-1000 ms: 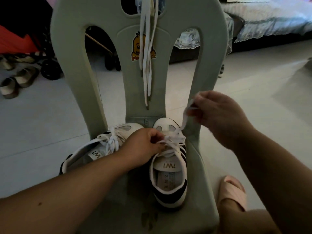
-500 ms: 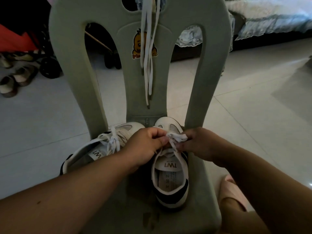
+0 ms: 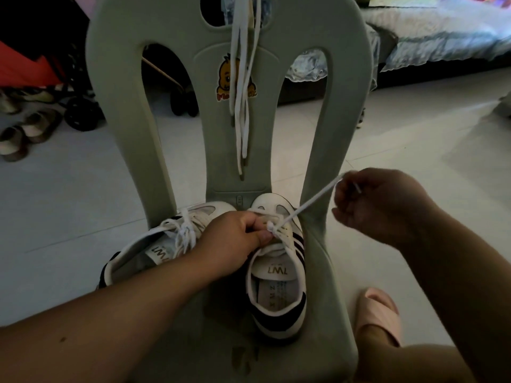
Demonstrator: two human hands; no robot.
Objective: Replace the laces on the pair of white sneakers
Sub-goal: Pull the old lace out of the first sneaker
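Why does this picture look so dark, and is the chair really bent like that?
Head view: the room is dim, with the pale floor brightest at right and the chair seat in shadow; the wide-angle lens bows the chair back outward.

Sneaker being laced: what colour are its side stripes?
Dark, near-black stripes on the white sneaker; the head view shows them best.

1. The chair [image 3: 345,106] is pale grey-green, with a yellow-and-orange duck sticker [image 3: 225,76] on its back.
2. The sneakers [image 3: 279,299] on its seat are white with dark stripes and heels.
3. The taut lace [image 3: 312,200] and the hanging laces [image 3: 243,78] on its back are white.
4. The slipper [image 3: 378,310] right of it is pink.
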